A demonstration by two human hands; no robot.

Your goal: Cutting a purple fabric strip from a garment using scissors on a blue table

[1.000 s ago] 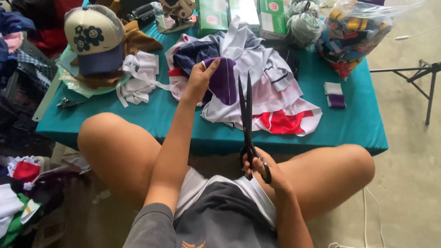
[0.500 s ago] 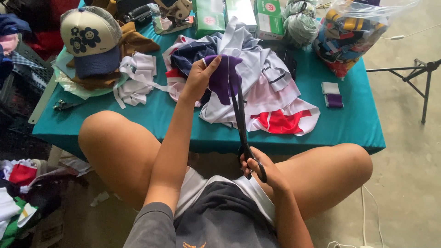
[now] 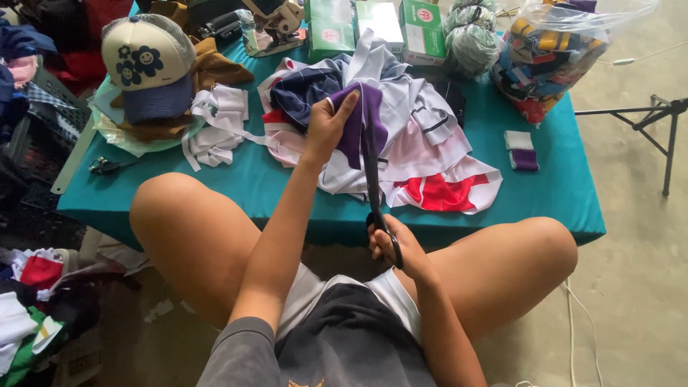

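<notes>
My left hand [image 3: 326, 129] pinches the soft purple cloth piece [image 3: 362, 122] up tight so the long black scissors [image 3: 373, 179], gripped in my right hand [image 3: 394, 247], can cut it.

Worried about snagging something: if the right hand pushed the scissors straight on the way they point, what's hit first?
Most likely the purple cloth that the left hand holds up; the scissors in the right hand already reach it. Depth is unclear.

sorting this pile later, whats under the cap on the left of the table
The cap sits on brown cloth, over a pale clear bag on the teal table. Whatever lies beneath its crown is covered.
</notes>
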